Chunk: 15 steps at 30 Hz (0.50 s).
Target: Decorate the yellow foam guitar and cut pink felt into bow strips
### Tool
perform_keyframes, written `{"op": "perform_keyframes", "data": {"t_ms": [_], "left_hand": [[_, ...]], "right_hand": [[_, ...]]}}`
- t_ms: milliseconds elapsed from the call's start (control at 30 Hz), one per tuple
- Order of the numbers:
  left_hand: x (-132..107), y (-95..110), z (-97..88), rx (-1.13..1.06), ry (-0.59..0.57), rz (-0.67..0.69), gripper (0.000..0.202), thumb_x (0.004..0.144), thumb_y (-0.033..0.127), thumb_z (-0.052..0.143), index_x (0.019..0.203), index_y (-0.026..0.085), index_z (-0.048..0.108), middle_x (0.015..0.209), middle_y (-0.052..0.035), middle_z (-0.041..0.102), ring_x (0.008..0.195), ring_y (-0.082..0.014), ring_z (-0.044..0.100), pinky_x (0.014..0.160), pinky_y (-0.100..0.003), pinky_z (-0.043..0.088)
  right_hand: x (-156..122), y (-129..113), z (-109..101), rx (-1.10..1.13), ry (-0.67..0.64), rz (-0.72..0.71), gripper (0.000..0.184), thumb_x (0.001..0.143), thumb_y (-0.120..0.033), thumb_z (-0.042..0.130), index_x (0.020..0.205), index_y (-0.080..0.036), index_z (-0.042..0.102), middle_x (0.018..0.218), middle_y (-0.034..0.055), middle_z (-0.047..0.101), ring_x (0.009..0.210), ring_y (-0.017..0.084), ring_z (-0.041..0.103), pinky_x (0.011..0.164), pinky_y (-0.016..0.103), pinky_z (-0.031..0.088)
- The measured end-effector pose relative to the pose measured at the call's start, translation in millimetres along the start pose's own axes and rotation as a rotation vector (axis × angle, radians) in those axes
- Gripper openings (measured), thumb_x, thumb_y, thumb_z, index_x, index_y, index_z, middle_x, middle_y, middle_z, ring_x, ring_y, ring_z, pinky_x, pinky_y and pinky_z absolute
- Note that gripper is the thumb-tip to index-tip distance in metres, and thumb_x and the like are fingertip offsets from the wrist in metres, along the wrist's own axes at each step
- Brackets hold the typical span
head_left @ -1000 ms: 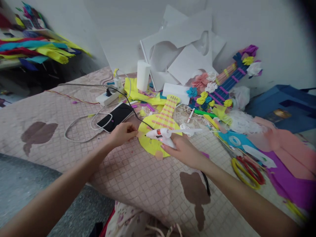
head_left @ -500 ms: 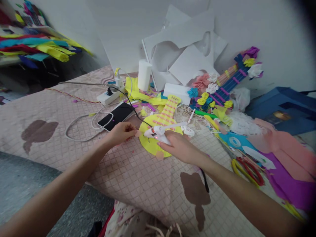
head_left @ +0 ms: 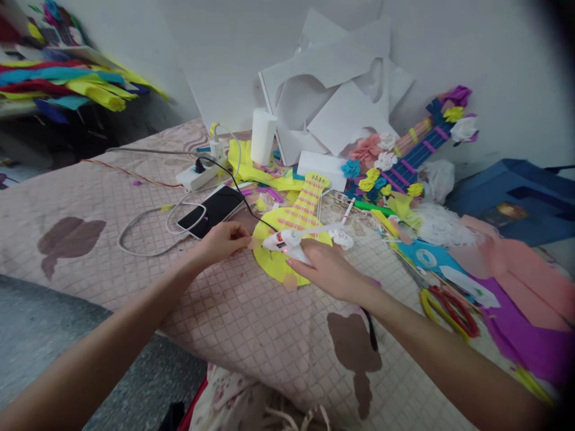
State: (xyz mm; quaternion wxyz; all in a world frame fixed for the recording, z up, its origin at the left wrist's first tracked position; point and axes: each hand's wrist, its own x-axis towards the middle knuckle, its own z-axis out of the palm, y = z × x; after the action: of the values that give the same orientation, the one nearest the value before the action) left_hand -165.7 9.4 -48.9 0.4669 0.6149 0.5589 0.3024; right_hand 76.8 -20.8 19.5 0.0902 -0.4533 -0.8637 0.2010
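My right hand [head_left: 330, 272] is wrapped round a white glue gun [head_left: 287, 242] whose nozzle points left, over the body of a yellow paper guitar [head_left: 291, 230] lying on the quilted pink cover. My left hand [head_left: 222, 239] pinches a small pale pink paper piece [head_left: 252, 243] just in front of the nozzle, at the guitar's left edge. A glue stick juts from the back of the gun to the right. The gun's black cord [head_left: 233, 191] runs back to a white power strip [head_left: 197, 175].
A black phone [head_left: 211, 211] with a white cable lies left of the guitar. Behind stand a white roll [head_left: 263, 136], white cut-out boards [head_left: 336, 90], a blue paper guitar with paper flowers [head_left: 404, 158]. Red and yellow scissors [head_left: 449, 308], pink and purple sheets lie at right.
The glue gun and my right hand have shifted a little to the left, bringing the nozzle closer to the piece in my left hand. My left hand has stayed nearly still.
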Motion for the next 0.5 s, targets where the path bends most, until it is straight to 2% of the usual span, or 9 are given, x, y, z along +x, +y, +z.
{"op": "perform_keyframes", "data": {"t_ms": [200, 333, 500], "left_hand": [[1.6, 1.1, 3.0, 0.045, -0.008, 0.010, 0.017, 0.070, 0.033, 0.061, 0.070, 0.017, 0.057, 0.057, 0.0004, 0.058, 0.043, -0.0083, 0.046, 0.041, -0.020, 0.034], [3.1, 4.3, 6.0, 0.087, -0.005, 0.019, 0.016, 0.068, 0.031, 0.063, 0.069, 0.017, 0.057, 0.056, 0.0013, 0.057, 0.042, -0.0080, 0.046, 0.041, -0.020, 0.035], [6.0, 6.8, 6.7, 0.173, 0.015, 0.070, 0.014, 0.068, 0.030, 0.062, 0.069, 0.016, 0.058, 0.059, 0.0003, 0.060, 0.049, -0.0096, 0.051, 0.046, -0.021, 0.038]], "right_hand": [[-6.1, -1.5, -9.2, 0.014, -0.008, 0.039, 0.018, 0.087, -0.032, 0.048, 0.083, -0.018, 0.057, 0.086, 0.0066, 0.064, 0.076, 0.019, 0.056, 0.065, 0.029, 0.037], [-13.0, -2.2, -14.5, 0.049, -0.013, 0.085, 0.021, 0.088, -0.033, 0.047, 0.088, -0.015, 0.058, 0.089, 0.0095, 0.064, 0.080, 0.022, 0.057, 0.070, 0.032, 0.040], [-17.4, 1.9, -14.4, 0.096, 0.013, 0.058, 0.023, 0.089, -0.033, 0.046, 0.095, -0.016, 0.060, 0.094, 0.0095, 0.065, 0.084, 0.023, 0.057, 0.074, 0.033, 0.042]]}}
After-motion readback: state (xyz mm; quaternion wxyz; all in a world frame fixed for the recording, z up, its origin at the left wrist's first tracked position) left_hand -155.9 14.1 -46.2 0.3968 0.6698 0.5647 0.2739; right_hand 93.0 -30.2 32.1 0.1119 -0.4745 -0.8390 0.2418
